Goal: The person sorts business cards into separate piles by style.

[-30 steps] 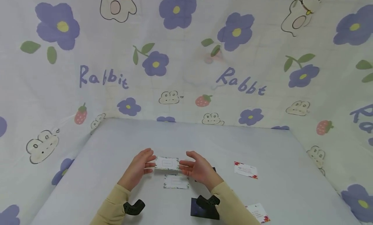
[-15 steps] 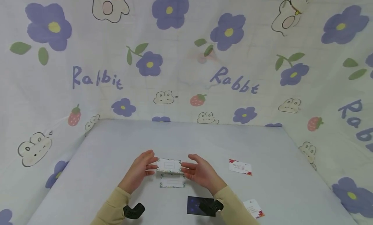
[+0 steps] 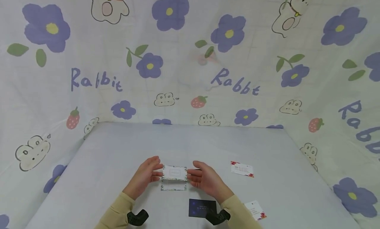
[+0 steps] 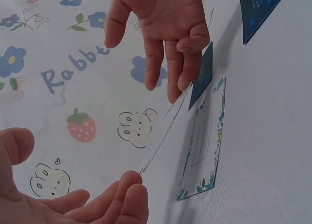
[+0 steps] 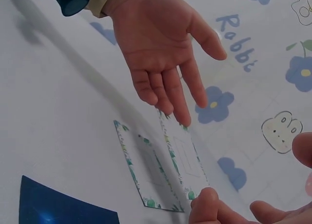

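Observation:
A white card with a leafy border (image 3: 174,173) is held up off the table between the fingertips of both hands, one hand at each short end. My left hand (image 3: 146,176) touches its left end with nearly straight fingers, thumb raised apart. At the right end, the fingers of my right hand (image 3: 207,180) touch it the same way, palm facing inward. The left wrist view catches this held card (image 4: 165,129) almost edge-on. Below it, a matching leafy card (image 5: 146,170) lies flat on the table, partly covered by the held one in the head view.
A dark blue card (image 3: 201,207) lies near the right wrist, and another dark card (image 4: 202,82) shows behind the right fingers. Two white cards with red flowers lie to the right, one farther back (image 3: 241,169) and one by the sleeve (image 3: 256,210). Patterned cloth (image 3: 175,80) surrounds the table.
Both hands have moved the held card rightward and a little toward me, so it now lines up over the flat leafy card and covers more of it. The head view has turned slightly right.

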A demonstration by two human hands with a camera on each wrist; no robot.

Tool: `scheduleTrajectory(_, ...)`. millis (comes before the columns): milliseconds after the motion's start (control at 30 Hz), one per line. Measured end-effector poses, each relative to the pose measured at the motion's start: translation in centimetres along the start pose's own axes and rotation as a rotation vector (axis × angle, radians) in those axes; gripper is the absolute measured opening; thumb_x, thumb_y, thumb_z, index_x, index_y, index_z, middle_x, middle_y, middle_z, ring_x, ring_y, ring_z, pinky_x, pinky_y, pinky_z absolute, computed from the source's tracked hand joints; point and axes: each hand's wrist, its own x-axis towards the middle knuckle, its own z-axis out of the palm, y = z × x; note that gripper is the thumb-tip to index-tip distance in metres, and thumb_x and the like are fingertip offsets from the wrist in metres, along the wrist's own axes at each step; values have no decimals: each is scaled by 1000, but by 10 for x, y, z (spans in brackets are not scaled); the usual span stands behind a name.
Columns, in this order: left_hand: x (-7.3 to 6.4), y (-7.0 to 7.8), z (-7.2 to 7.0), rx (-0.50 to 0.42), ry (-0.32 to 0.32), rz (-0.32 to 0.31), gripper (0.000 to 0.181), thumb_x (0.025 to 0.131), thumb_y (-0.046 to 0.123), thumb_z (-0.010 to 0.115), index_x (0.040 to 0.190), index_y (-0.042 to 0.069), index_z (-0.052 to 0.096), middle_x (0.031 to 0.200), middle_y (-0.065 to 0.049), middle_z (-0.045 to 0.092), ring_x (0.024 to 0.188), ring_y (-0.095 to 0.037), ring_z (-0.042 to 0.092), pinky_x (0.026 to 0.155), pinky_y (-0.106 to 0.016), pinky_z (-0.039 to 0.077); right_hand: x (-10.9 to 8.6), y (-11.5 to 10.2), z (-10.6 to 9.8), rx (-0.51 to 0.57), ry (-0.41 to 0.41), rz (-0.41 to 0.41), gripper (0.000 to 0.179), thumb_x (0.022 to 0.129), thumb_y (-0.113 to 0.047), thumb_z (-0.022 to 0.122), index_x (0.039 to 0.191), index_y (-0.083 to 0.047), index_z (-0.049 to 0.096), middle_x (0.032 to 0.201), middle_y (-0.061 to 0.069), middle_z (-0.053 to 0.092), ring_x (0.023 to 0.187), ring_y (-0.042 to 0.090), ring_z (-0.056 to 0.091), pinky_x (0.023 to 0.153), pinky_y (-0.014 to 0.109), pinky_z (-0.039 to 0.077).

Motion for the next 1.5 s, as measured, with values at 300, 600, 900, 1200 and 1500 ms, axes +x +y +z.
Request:
scheduleTrajectory(300,2,-8,-1,32,29,-39,64,108,34,47,157,-2,28,141,-30,53,87,-16,64,80,-29,51,-1,7,-2,-33,-47,1,79,105,-42,47,160,4,13,157,35,37,111,19,62,82,26,52)
scheduleTrajectory(600,2,-14,3,92,39,-60,63,106,34,50,156,-1,31,136,-29,58,83,-15,64,77,-29,54,-3,10,1,-90,-30,-4,68,106,-33,45,159,3,20,154,34,41,98,14,64,74,24,51)
scheduleTrajectory(900,0,-21,0,83,44,-69,60,106,31,51,154,0,34,134,-28,58,81,-16,63,76,-30,53,-2,10,7,-125,-17,5,62,107,-31,46,156,1,26,149,31,45,93,15,63,73,25,51)
scheduleTrajectory(1200,-4,-23,4,68,53,-97,57,105,28,51,152,-1,37,135,-27,57,80,-15,62,73,-28,52,-3,11,9,-154,-2,11,58,107,-30,46,154,0,29,144,29,49,92,17,61,73,26,51)
scheduleTrajectory(1500,-4,-24,4,104,57,-103,58,105,31,51,152,0,38,134,-26,59,81,-16,62,73,-28,53,-1,13,11,-177,7,13,58,106,-30,48,153,-1,30,140,27,51,89,16,61,71,26,51)
